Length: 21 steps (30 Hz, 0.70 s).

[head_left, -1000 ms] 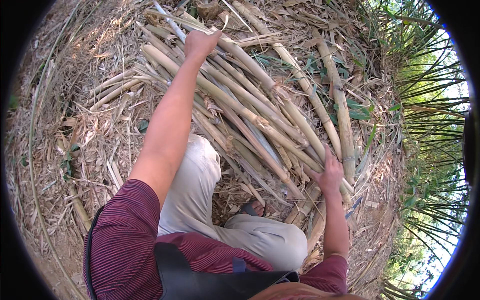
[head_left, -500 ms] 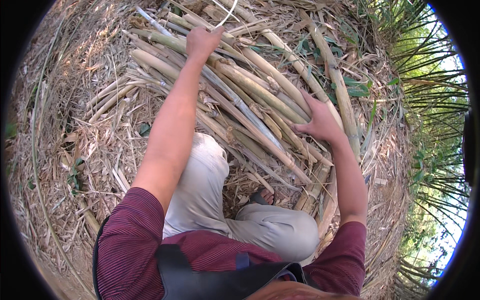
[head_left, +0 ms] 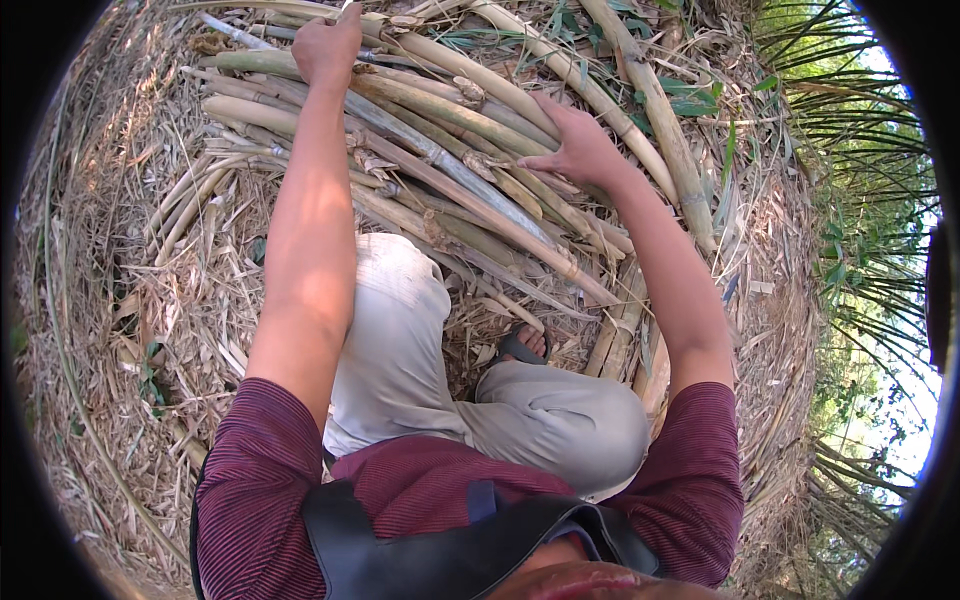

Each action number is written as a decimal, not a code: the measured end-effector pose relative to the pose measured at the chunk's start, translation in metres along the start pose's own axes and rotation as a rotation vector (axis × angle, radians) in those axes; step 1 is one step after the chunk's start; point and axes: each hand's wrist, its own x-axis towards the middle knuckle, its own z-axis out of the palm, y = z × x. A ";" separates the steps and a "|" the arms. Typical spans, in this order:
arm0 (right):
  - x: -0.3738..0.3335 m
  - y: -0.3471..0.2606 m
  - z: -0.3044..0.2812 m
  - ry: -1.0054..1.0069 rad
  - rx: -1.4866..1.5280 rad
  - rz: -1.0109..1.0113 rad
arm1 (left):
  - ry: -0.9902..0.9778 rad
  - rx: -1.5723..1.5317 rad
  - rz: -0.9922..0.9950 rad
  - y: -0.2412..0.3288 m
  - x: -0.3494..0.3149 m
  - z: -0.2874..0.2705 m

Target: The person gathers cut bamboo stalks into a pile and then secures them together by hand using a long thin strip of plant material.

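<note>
A pile of cut bamboo poles (head_left: 455,165) lies slantwise in front of me, tan, greenish and grey. At the pile's far left end my left hand (head_left: 328,50) is closed, with a thin pale strip (head_left: 348,6) poking out above its fingers. Further right, my right hand (head_left: 580,150) spans the ends of the upper thick poles, its thumb on the near side and its fingers on the far side. The undersides of the fingers and the part of the strip inside the left fist are hidden.
Two longer poles (head_left: 655,120) lie beyond the right hand. Shorter pieces (head_left: 195,205) stick out at left. Near my bent knee (head_left: 590,425) and sandalled foot (head_left: 525,345) are thick pole pieces (head_left: 625,315). Dry leaf litter (head_left: 190,320) covers the ground; green bamboo (head_left: 870,200) grows at right.
Both hands and the pile sit further up and left in the picture, as the view has shifted. The long pale strip above the left hand now shows only as a short end.
</note>
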 end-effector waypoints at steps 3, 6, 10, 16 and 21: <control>0.004 -0.003 0.006 0.002 0.016 0.009 | 0.040 0.069 0.123 -0.001 0.003 0.002; 0.011 0.012 0.024 0.031 0.054 -0.067 | -0.011 0.116 0.191 0.011 -0.006 0.002; 0.011 0.018 0.022 -0.123 0.353 0.021 | -0.147 0.017 0.227 0.019 -0.012 0.007; -0.008 -0.002 0.029 -0.103 0.180 0.119 | -0.081 -0.047 0.306 0.016 -0.018 0.009; -0.036 0.007 0.030 -0.080 0.207 0.085 | -0.129 -0.063 0.212 0.024 -0.021 -0.004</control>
